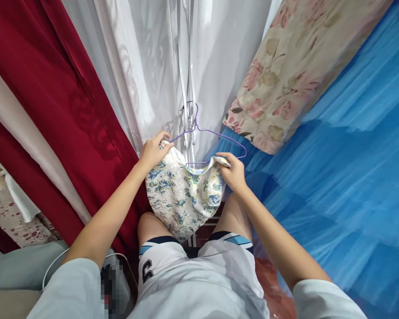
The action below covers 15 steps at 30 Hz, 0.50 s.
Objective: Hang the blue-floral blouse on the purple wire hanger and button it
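A cream sleeveless top (182, 195) with a blue and yellow pattern hangs in front of my knees. Its left shoulder is pinched in my left hand (155, 151), whose fingers are closed over the cloth at the end of a purple wire hanger (221, 134). My right hand (232, 172) grips the other shoulder, just below the hanger's right arm. That right end of the hanger sticks out bare, while its left end goes into the garment. The hanger's hook rests at white vertical straps (188, 97).
Dark red curtains (83, 119) hang at the left and white sheer fabric (219, 48) behind. On the right are a floral cloth (269, 88) and layered blue tulle (346, 177). A grey cushion (23, 266) and a white cable (49, 266) lie low at the left.
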Motion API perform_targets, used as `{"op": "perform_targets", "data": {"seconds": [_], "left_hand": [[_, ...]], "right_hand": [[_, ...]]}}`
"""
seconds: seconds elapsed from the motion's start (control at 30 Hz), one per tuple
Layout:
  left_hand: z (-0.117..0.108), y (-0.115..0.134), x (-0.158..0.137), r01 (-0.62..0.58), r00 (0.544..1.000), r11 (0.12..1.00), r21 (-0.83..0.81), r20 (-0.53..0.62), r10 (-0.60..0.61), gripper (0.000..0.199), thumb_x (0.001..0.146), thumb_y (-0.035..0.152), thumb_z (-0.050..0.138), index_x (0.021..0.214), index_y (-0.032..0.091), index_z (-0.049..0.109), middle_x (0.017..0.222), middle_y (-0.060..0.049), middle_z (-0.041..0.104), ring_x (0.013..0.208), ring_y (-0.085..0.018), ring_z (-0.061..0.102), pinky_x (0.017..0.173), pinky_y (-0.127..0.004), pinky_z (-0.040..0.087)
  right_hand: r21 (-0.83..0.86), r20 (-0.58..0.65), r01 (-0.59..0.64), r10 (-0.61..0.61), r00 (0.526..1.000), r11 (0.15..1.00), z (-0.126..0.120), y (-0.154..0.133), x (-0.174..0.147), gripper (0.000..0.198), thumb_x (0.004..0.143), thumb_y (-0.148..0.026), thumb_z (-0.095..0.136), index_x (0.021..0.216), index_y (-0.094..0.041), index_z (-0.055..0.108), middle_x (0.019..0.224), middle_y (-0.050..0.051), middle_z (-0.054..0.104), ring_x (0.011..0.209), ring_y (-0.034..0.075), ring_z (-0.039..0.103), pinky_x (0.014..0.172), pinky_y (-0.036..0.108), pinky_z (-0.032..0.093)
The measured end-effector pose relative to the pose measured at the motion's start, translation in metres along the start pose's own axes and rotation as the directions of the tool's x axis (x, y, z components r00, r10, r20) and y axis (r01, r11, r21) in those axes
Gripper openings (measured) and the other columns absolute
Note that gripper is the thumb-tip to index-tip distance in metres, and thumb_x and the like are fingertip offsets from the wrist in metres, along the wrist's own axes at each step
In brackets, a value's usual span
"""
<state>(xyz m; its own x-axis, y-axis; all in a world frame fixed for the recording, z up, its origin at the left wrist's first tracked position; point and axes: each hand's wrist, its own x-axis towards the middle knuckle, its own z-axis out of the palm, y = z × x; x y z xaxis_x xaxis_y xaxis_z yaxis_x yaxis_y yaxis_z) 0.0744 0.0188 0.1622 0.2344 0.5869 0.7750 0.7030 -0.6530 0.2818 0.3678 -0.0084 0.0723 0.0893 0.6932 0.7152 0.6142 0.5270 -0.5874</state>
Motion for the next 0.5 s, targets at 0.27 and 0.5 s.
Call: {"op": "perform_targets", "data": {"seconds": [0.27, 0.5], "left_hand": [[0.001, -0.009, -0.005, 0.02, 1.0, 0.999, 0.026, -0.013, -0.019, 0.023, 0.087, 0.036, 0.062, 0.105, 0.022, 0.065, 0.092, -0.002, 0.068, 0.084, -0.019, 0.063, 0.08, -0.029, 0.045], [-0.001, -0.061, -0.01, 0.204, 0.973, 0.943, -0.262, -0.056, -0.226, 0.027, 0.082, 0.044, 0.066, 0.092, 0.019, 0.067, 0.091, -0.004, 0.069, 0.086, -0.02, 0.061, 0.081, -0.029, 0.045]], "right_hand": [[-0.185, -0.006, 0.027, -0.029, 1.0, 0.982, -0.058, 0.04, 0.046, 0.047, 0.082, -0.037, 0.064, 0.12, -0.01, 0.068, 0.103, 0.014, 0.073, 0.085, 0.028, 0.066, 0.079, 0.038, 0.05], [0.162, 0.487, -0.341, 0.226, 0.844, 0.926, -0.1, 0.011, 0.068, 0.035, 0.072, -0.048, 0.078, 0.072, -0.014, 0.071, 0.062, 0.004, 0.066, 0.058, 0.021, 0.062, 0.056, 0.032, 0.047]]}}
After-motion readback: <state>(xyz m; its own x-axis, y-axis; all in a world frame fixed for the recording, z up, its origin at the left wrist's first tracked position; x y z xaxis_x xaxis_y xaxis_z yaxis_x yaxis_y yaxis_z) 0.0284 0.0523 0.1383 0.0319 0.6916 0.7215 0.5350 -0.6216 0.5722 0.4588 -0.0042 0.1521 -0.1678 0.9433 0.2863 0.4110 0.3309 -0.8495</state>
